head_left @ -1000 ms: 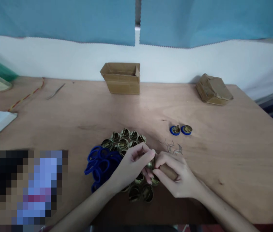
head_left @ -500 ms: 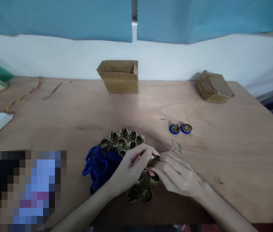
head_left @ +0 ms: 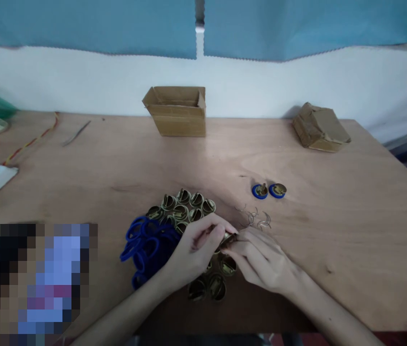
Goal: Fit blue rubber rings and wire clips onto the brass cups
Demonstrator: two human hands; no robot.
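Observation:
Between my two hands is a small round brass-coloured cup (head_left: pixel 227 238), tilted and partly covered by fingers. My left hand (head_left: pixel 197 246) is closed on its left side, thumb along the rim. From the right, my right hand (head_left: pixel 261 259) pinches the cup's edge; anything else in those fingertips is hidden. Several similar brass cups (head_left: pixel 181 212) with a strip across the inside lie around and below my hands. A heap of blue rings (head_left: pixel 152 247) lies left of my left hand. Thin curved wire pieces (head_left: pixel 252 218) are scattered just beyond my right hand.
Two brass cups with blue rings around them (head_left: pixel 260 191) sit farther right on the wooden table (head_left: pixel 351 230). An open cardboard box (head_left: pixel 180 122) and a crumpled one (head_left: pixel 322 127) stand by the wall. At left are a curved metal tool (head_left: pixel 77 133) and a pixelated area.
My fingers have shifted slightly around the brass cup, which is turned a little. The whole view has moved slightly; the other things stay in place.

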